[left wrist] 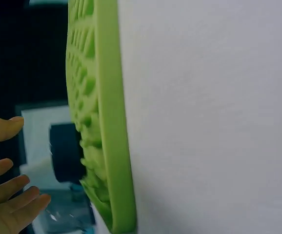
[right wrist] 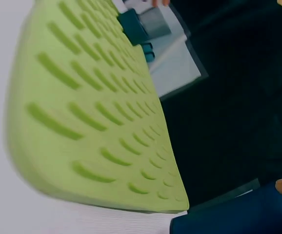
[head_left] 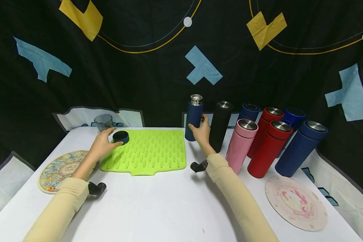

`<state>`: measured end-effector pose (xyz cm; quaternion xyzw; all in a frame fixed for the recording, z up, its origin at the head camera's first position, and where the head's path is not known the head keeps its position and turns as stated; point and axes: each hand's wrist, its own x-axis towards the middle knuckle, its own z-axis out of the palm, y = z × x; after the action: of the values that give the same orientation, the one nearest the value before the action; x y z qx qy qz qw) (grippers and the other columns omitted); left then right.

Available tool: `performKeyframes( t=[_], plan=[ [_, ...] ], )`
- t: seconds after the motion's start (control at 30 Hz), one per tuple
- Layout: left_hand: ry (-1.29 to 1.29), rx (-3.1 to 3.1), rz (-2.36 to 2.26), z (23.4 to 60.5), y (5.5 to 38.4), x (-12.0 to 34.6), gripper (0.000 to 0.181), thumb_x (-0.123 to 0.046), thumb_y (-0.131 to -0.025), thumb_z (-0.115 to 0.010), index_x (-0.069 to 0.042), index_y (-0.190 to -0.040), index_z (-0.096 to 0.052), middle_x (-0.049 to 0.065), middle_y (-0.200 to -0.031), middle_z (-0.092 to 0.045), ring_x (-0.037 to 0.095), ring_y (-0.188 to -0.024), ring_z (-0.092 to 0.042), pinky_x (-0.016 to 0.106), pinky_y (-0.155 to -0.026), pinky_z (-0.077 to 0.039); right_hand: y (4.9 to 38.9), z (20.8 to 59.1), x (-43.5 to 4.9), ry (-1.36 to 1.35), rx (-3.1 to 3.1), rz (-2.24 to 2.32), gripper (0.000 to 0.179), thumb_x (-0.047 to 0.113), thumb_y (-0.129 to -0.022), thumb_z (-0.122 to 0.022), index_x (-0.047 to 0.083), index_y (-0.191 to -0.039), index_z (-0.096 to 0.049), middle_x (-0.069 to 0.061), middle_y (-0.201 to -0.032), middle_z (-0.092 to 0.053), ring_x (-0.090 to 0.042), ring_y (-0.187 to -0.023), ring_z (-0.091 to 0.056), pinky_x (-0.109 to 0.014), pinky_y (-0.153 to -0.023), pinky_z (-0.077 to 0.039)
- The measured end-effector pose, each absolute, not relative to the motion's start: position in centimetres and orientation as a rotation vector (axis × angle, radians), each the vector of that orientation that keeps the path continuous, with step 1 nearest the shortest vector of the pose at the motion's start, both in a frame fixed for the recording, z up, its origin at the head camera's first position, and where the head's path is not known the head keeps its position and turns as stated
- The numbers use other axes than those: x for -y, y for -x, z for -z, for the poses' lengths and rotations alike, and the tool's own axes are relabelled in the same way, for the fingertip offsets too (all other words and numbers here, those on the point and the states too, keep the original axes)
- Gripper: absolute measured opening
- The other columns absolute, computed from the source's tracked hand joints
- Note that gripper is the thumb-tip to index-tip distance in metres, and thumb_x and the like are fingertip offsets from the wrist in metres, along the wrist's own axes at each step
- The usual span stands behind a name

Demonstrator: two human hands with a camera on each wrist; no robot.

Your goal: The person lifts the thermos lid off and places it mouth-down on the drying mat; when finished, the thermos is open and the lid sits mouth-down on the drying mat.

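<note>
A dark screw cap (head_left: 121,137) sits on the left part of the bright green silicone mat (head_left: 157,154). Beside it my left hand (head_left: 102,145) is spread, thumb and fingers on either side of the cap in the head view. The left wrist view shows straight fingers (left wrist: 11,187) and a gap before the cap (left wrist: 65,153). My right hand (head_left: 201,132) grips a navy thermos bottle (head_left: 194,117), upright just past the mat's right edge. It is lidless, with a bare steel neck on top. In the right wrist view, a thumb lies against the bottle (right wrist: 238,214).
A clear grey cup (head_left: 103,121) stands behind my left hand. Right of the bottle are a black thermos (head_left: 220,126), a pink one (head_left: 241,144), and several red and blue ones. Round mats lie left (head_left: 52,173) and right (head_left: 296,203). A black cloth hangs behind.
</note>
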<state>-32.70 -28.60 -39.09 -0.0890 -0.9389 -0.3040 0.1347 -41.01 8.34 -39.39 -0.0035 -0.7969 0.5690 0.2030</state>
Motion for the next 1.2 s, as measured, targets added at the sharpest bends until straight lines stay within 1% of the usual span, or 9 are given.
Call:
performKeyframes(
  t=[0.2, 0.4, 0.53, 0.73, 0.87, 1.0, 1.1, 1.13, 1.2],
  plan=[
    [0.388, 2.588, 0.808, 38.1, 30.2, 26.5, 0.063, -0.012, -0.084, -0.075, 0.004, -0.137, -0.045, 0.034, -0.135, -0.044, 0.053, -0.123, -0.040, 0.067, -0.097, -0.036, 38.9, 39.5, -8.7, -0.044, 2.233, -1.623, 0.076, 0.014, -0.084, -0.075, 0.004, -0.146, -0.033, -0.016, -0.150, -0.037, -0.030, -0.138, -0.035, -0.041, -0.112, -0.031],
    [0.514, 2.600, 0.788, 37.6, 27.7, 23.8, 0.062, -0.013, -0.083, -0.076, 0.003, -0.136, -0.047, 0.028, -0.136, -0.047, 0.048, -0.124, -0.043, 0.063, -0.099, -0.037, 36.1, 39.6, -9.8, -0.156, 2.226, -1.636, 0.074, 0.014, -0.084, -0.075, 0.003, -0.145, -0.034, -0.017, -0.148, -0.039, -0.029, -0.137, -0.036, -0.039, -0.113, -0.028],
    [0.603, 2.657, 0.806, 37.8, 26.5, 22.6, 0.062, -0.014, -0.081, -0.077, 0.001, -0.134, -0.050, 0.026, -0.134, -0.050, 0.047, -0.124, -0.044, 0.062, -0.099, -0.038, 33.7, 39.4, -10.8, -0.250, 2.207, -1.678, 0.073, 0.014, -0.084, -0.076, 0.004, -0.145, -0.036, -0.014, -0.148, -0.040, -0.027, -0.137, -0.036, -0.038, -0.114, -0.027],
    [0.689, 2.732, 0.792, 39.1, 25.6, 22.6, 0.059, -0.015, -0.080, -0.079, 0.005, -0.130, -0.053, 0.026, -0.129, -0.055, 0.045, -0.121, -0.048, 0.058, -0.100, -0.040, 29.3, 38.6, -12.2, -0.430, 2.176, -1.716, 0.071, 0.009, -0.083, -0.076, 0.004, -0.143, -0.039, -0.013, -0.146, -0.042, -0.025, -0.137, -0.037, -0.038, -0.114, -0.027],
    [0.696, 2.754, 0.761, 39.7, 25.3, 23.2, 0.058, -0.014, -0.078, -0.079, 0.008, -0.126, -0.054, 0.028, -0.125, -0.056, 0.048, -0.117, -0.049, 0.059, -0.099, -0.039, 26.4, 37.8, -13.3, -0.526, 2.176, -1.693, 0.070, 0.008, -0.082, -0.077, 0.003, -0.142, -0.040, -0.014, -0.145, -0.043, -0.024, -0.136, -0.038, -0.039, -0.113, -0.029],
    [0.678, 2.785, 0.756, 40.0, 25.3, 23.5, 0.059, -0.015, -0.078, -0.079, 0.009, -0.126, -0.054, 0.030, -0.125, -0.055, 0.049, -0.118, -0.049, 0.060, -0.100, -0.038, 24.1, 37.5, -14.9, -0.559, 2.203, -1.643, 0.070, 0.011, -0.083, -0.077, 0.008, -0.143, -0.041, -0.010, -0.146, -0.043, -0.021, -0.137, -0.037, -0.038, -0.112, -0.029],
    [0.650, 2.824, 0.758, 40.2, 25.5, 23.5, 0.061, -0.017, -0.078, -0.080, 0.009, -0.127, -0.054, 0.031, -0.126, -0.054, 0.050, -0.119, -0.048, 0.060, -0.100, -0.038, 22.6, 37.6, -16.4, -0.567, 2.204, -1.587, 0.071, 0.010, -0.082, -0.077, 0.011, -0.143, -0.042, -0.005, -0.146, -0.043, -0.019, -0.136, -0.038, -0.034, -0.111, -0.030],
    [0.642, 2.837, 0.755, 40.3, 25.6, 23.4, 0.061, -0.017, -0.078, -0.080, 0.009, -0.127, -0.054, 0.031, -0.126, -0.054, 0.050, -0.119, -0.047, 0.060, -0.100, -0.038, 21.7, 37.1, -16.7, -0.563, 2.207, -1.563, 0.071, 0.007, -0.082, -0.077, 0.008, -0.143, -0.041, -0.007, -0.146, -0.043, -0.022, -0.136, -0.038, -0.035, -0.110, -0.030],
    [0.640, 2.853, 0.742, 40.5, 25.8, 23.4, 0.061, -0.017, -0.077, -0.080, 0.009, -0.127, -0.054, 0.031, -0.126, -0.054, 0.049, -0.118, -0.048, 0.060, -0.100, -0.038, 20.3, 36.3, -17.3, -0.552, 2.196, -1.512, 0.073, 0.000, -0.080, -0.077, 0.004, -0.143, -0.041, -0.011, -0.145, -0.044, -0.026, -0.135, -0.039, -0.031, -0.108, -0.033]
  ],
)
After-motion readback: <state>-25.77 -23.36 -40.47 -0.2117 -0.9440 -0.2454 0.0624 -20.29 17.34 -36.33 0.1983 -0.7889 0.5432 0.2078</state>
